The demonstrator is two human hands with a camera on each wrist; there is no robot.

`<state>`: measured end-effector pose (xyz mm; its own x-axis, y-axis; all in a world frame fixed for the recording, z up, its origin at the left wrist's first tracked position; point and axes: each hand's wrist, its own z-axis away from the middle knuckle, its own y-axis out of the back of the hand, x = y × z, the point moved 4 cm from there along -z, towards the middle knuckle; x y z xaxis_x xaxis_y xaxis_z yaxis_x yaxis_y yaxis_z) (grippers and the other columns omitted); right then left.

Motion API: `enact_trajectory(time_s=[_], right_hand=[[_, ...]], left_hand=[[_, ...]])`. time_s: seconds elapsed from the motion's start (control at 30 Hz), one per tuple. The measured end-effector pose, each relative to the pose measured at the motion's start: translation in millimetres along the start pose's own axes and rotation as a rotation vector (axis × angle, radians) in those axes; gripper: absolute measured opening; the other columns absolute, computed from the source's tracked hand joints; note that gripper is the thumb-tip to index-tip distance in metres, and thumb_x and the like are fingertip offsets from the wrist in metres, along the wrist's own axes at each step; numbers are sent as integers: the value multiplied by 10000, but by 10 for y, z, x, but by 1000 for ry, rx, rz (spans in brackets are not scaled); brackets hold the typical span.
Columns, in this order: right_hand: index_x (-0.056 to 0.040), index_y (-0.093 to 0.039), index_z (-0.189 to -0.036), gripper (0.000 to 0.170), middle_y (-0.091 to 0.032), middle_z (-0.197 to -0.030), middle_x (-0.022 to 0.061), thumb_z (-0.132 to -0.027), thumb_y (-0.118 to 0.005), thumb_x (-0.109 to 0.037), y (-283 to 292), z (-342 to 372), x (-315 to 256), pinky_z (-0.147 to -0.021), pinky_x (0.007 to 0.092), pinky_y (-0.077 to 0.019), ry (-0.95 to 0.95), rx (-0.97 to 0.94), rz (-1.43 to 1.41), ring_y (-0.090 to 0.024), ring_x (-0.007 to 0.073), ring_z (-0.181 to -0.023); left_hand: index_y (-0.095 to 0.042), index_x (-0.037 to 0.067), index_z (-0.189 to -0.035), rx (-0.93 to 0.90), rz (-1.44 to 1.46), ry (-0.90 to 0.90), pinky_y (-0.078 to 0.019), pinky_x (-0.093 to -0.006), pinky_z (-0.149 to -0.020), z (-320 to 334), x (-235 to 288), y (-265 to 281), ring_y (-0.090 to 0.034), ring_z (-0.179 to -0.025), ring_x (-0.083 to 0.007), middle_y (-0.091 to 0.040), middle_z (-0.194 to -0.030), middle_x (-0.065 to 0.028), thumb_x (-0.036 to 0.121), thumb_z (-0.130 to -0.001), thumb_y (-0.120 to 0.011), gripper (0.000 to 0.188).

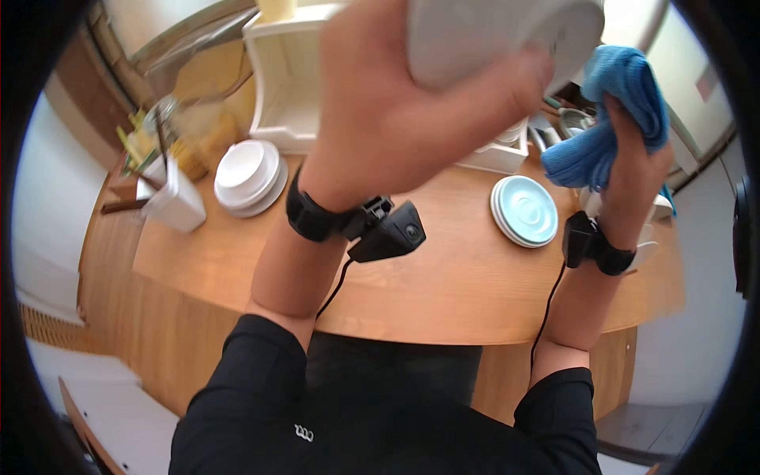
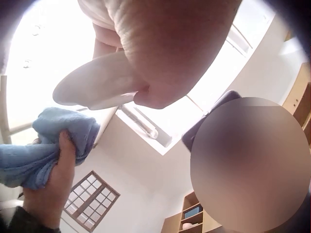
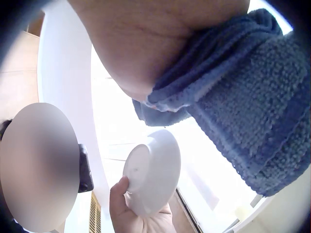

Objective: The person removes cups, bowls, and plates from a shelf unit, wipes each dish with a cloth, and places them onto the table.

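A white dish (image 1: 467, 43) is held up at the top centre of the head view by the left hand (image 1: 404, 115), whose fingers and thumb are clamped round its side, with its underside partly shown. At the upper right, a folded blue cloth (image 1: 633, 87) is gripped by the right hand (image 1: 640, 162), with the fingers curled into its folds. The two hands are held apart, and the cloth is raised near the dish. Below them, a wooden table (image 1: 443, 273) is seen. Right of centre, a pale blue plate (image 1: 528, 210) is stacked on white ones. At the left, a stack of white dishes (image 1: 244, 174) is set on the table, and beside it a white container (image 1: 176, 204) is seen, with long thin items standing in it. A white rack (image 1: 289, 87) is placed at the upper left, partly hidden by the left hand.
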<state>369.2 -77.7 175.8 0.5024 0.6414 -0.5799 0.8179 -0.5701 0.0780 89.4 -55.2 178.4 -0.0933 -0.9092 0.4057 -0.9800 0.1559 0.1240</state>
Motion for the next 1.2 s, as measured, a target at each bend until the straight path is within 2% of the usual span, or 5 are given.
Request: enact_trajectory(time_s=[0.63, 0.83, 1.0, 1.07, 1.2], right_hand=[[8, -741, -1203, 267, -786, -1004, 154, -967, -770, -113, 1285, 318, -895, -829, 356, -659, 462, 275, -224, -770, 270, -780], [15, -721, -1187, 322, -748, -1129, 133, -888, -839, -3, 1540, 697, -1143, -901, 296, -603, 1146, 767, 1208, -733, 197, -904], [-15, -649, -1442, 372, -677, -1288, 121, -1089, -654, -132, 1677, 556, -1140, -892, 259, -628, 1493, 598, 906, -737, 205, -998], [-27, -595, -1486, 415, -668, -1203, 81, -1083, -654, -108, 1939, 557, -1214, -814, 247, -627, 899, 382, 94, -728, 181, -959], [-161, -476, -1590, 565, -646, -1173, 65, -1067, -684, -216, 1892, 530, -1330, -809, 309, -602, 1235, 246, 1011, -717, 162, -999]], left_hand=[[-625, 215, -1504, -808, -768, -154, -549, -512, -1091, 1488, 293, -574, -683, -1299, -324, -704, -1392, -144, 51, -967, -638, 561], [-557, 169, -1542, -877, -805, -147, -580, -446, -1047, 1790, -163, -683, -706, -1230, -312, -703, -1371, -150, 40, -962, -634, 599], [-572, 162, -1509, -971, -950, -40, -514, -480, -1115, 1768, -523, -756, -697, -1187, -339, -691, -1305, -145, 29, -946, -640, 583], [-573, 167, -1510, -972, -936, -5, -520, -479, -1103, 1755, -666, -778, -696, -1187, -350, -691, -1306, -150, 33, -955, -628, 573], [-574, 185, -1521, -960, -900, 27, -541, -488, -1067, 1663, -887, -812, -686, -1197, -389, -683, -1340, -171, 39, -977, -598, 564]])
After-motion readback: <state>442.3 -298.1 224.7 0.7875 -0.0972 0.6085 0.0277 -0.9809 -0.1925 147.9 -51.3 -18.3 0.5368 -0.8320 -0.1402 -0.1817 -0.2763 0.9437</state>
